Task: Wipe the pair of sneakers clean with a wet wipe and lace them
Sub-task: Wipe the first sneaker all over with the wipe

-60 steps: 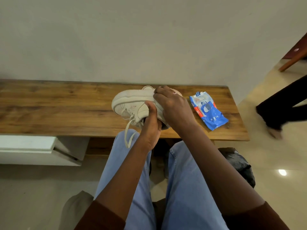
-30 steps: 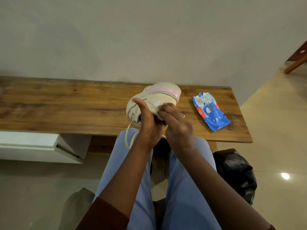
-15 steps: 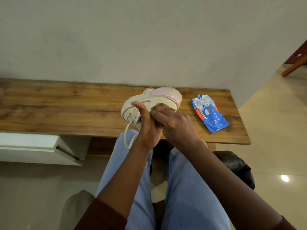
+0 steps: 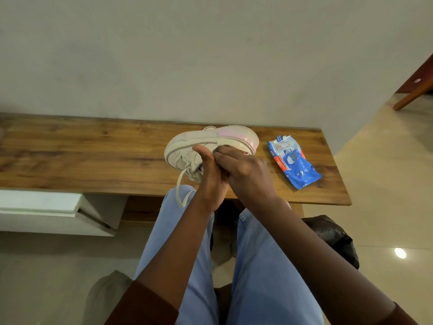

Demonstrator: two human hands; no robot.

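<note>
One white sneaker (image 4: pixel 187 143) with a pink-tinted sole is held tipped on its side above the wooden bench's (image 4: pixel 93 156) front edge. My left hand (image 4: pixel 210 181) grips it from below, with the thumb up across its side. My right hand (image 4: pixel 246 172) has its fingers curled against the sneaker's side, and a small pale bit of wet wipe (image 4: pixel 216 149) shows at the fingertips. A loose lace (image 4: pixel 181 191) hangs down over my left knee. The other sneaker is not in view.
A blue wet-wipe pack (image 4: pixel 293 163) lies on the bench to the right of the sneaker. A black bag (image 4: pixel 332 235) sits on the floor by my right leg. A white drawer unit (image 4: pixel 46 212) juts out under the bench at left.
The sneaker has been turned from lying flat to sole-up and tipped. My right hand has moved back and forth across its side. A person passing at the far right has left the view.
</note>
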